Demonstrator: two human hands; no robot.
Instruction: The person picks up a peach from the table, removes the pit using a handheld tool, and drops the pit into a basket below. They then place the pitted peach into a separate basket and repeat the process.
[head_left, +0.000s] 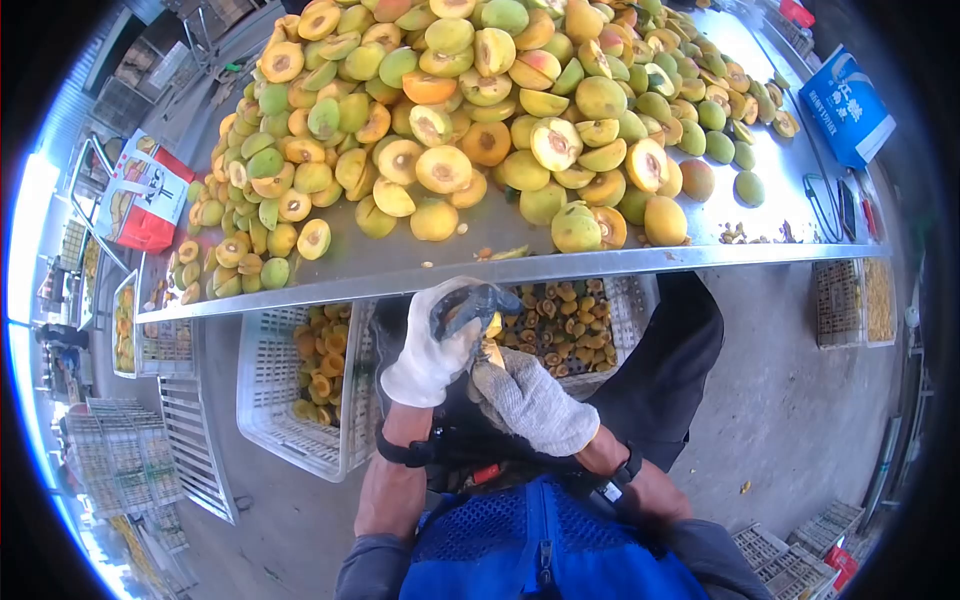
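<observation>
Both gloved hands meet below the table edge (500,268): left hand (435,345) and right hand (530,400) pinch a mostly hidden fruit piece (492,326).

The gloved left hand (432,345) and right hand (530,400) hide most of the fruit (492,326) between them.

Both gloved hands raised close together before the chest: left hand (432,345) curled shut, right hand (530,400) closed just beneath, forearms bare.
</observation>
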